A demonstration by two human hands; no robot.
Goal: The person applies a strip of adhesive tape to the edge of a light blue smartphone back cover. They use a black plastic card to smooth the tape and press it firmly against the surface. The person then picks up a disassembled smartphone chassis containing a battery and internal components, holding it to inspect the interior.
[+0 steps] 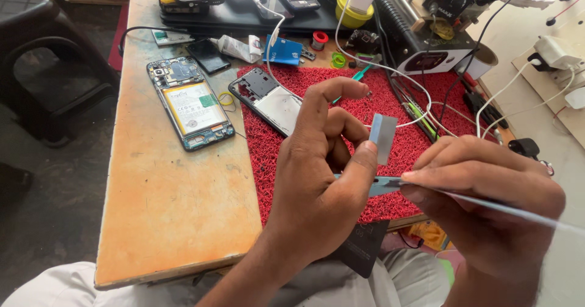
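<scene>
A: Left hand (323,179) raised over the red looped-fibre work mat (292,154), thumb and fingers pinched shut on a small pale blue-grey rectangular strip (383,137).

B: Appearance of the strip?

A: Thin, flat, upright; a light blue edge on its left, greyer face to the right. Lower end hidden behind the thumb tip.

B: Right hand?

A: Right hand (487,191) just beside the left, fingers closed narrowly around slim metal tweezers (390,184). Their tips point left and meet the left thumb just below the strip. Rear part blurred.

B: Surroundings?

A: Beyond the left hand, near its index finger, a dark phone frame with a silver inner plate (268,99) lies on the mat. Farther left, well apart, an opened phone with exposed white battery (190,103) rests on the worn orange wooden tabletop (170,203). White cables (420,99) run across the mat beyond both hands.
</scene>
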